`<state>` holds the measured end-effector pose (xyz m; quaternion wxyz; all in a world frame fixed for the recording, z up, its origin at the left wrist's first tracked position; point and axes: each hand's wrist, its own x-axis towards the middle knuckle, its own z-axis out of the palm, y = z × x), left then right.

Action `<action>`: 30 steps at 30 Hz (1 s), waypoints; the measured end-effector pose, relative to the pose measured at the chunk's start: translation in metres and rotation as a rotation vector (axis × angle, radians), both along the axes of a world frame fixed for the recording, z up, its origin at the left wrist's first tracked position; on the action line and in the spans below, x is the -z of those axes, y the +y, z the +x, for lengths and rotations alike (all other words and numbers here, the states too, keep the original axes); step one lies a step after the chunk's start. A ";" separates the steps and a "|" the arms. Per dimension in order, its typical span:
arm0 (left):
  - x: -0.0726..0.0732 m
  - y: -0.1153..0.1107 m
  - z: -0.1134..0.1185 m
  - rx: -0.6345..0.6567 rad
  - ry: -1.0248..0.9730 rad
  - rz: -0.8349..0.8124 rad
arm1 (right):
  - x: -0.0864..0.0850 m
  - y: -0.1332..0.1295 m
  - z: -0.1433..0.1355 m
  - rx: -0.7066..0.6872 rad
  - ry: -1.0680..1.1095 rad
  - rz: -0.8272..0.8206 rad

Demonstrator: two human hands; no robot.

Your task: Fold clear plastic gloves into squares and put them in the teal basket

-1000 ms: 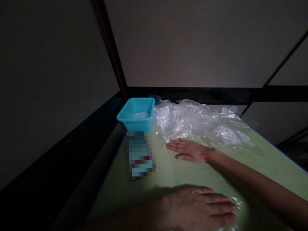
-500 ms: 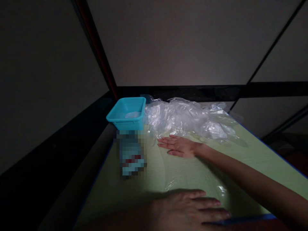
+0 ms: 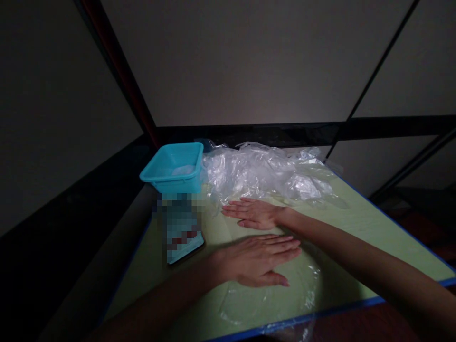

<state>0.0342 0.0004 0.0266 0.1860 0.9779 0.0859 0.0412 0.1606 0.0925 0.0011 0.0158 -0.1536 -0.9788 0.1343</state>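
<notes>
A thin clear plastic sheet or bag [image 3: 245,301] lies spread on the pale green tabletop, and part of it hangs over the near blue edge. My left hand [image 3: 260,260] rests flat on it, fingers pointing right. Just beyond, my right hand [image 3: 252,213] lies palm down with its fingers pointing left, near the sheet's far part. Neither hand grips anything. Behind my right hand is a heap of crumpled clear plastic [image 3: 256,171].
A turquoise basin [image 3: 197,184] with something whitish inside stands at the table's back left corner. In front of it lies a flat, pixelated object [image 3: 181,230]. Pale panels with dark trim rise behind the table [image 3: 374,228] and at the left.
My left hand has moved away from the near edge, up beside my right hand, and the plastic's near part now shows. The whole view has shifted slightly to the right.
</notes>
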 end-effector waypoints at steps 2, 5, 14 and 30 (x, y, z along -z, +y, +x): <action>0.005 -0.002 0.003 0.013 0.024 0.037 | -0.001 -0.001 0.000 0.004 0.003 -0.018; 0.006 -0.005 0.003 0.018 0.028 0.086 | -0.004 -0.001 0.001 0.021 0.023 -0.051; 0.008 -0.005 0.003 0.029 0.028 0.128 | -0.014 0.001 0.002 0.009 0.070 -0.110; 0.010 -0.022 0.003 -0.037 0.001 0.244 | 0.001 0.009 0.005 -0.007 -0.017 -0.103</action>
